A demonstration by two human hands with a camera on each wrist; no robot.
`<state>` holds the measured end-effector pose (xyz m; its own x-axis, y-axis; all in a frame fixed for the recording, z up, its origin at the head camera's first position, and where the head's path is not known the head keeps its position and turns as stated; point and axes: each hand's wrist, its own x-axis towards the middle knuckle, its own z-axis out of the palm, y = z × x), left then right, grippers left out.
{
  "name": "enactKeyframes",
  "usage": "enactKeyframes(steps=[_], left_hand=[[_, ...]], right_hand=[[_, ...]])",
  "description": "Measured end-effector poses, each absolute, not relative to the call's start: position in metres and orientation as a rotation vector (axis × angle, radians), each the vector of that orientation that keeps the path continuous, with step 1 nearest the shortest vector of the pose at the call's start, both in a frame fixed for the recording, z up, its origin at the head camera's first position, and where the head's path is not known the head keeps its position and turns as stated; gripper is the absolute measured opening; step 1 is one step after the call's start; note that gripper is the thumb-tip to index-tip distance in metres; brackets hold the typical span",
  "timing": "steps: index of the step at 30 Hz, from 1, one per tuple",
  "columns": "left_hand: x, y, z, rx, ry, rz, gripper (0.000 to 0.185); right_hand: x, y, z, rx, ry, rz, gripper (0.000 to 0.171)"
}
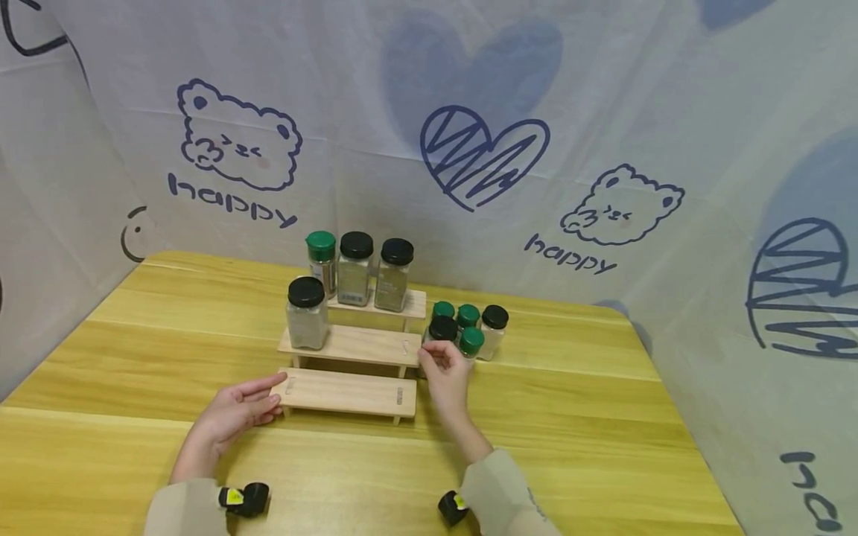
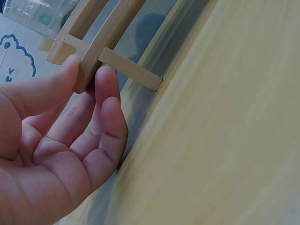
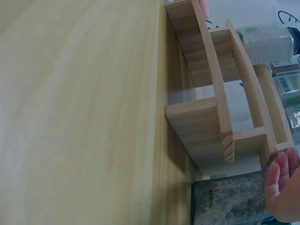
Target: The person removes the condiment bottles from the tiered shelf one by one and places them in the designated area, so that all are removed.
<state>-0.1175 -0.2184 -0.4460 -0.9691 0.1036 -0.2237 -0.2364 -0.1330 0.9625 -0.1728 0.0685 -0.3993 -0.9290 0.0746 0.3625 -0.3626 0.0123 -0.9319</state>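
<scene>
Looking down from the head camera, I see my left hand (image 1: pixel 237 411) at lower left of centre, its thumb on top and fingers under the left end of the lowest step of the wooden stepped rack (image 1: pixel 348 392). In the left wrist view the thumb and fingers (image 2: pixel 107 86) pinch that thin board's end, so I read this hand as gripping the rack. The rack sits mid-frame on the yellow wooden table (image 1: pixel 603 417), three tiers rising toward the back.

On the middle tier, at its left end, stands a black-capped jar (image 1: pixel 307 313). On the top tier I count three jars in a row: a green-capped one (image 1: pixel 322 260), then two black-capped ones (image 1: pixel 375 272).

Just right of the rack, my right hand (image 1: pixel 445 376) is at the right end of the middle tier, fingers bent inward at the board's edge. The right wrist view shows only fingertips (image 3: pixel 281 180) beside the rack's end, above a speckled jar, so I cannot tell whether that hand grips anything. Behind it, touching one another, stands a cluster of small jars (image 1: pixel 469 327) with green and black caps.

A printed cloth backdrop (image 1: pixel 482 149) with bears and hearts fills the upper frame.
</scene>
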Motion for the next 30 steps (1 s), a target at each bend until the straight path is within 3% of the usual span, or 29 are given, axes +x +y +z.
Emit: enactKeyframes(steps=[20, 30], left_hand=[[-0.117, -0.219, -0.448, -0.133, 1.894, 2.22, 0.03], [-0.118, -0.219, -0.448, -0.128, 1.911, 2.205, 0.034]], right_hand=[[-0.178, 0.039, -0.378, 0.418, -2.026, 2.009, 0.01], [-0.18, 0.016, -0.366, 0.607, -2.031, 2.042, 0.019]])
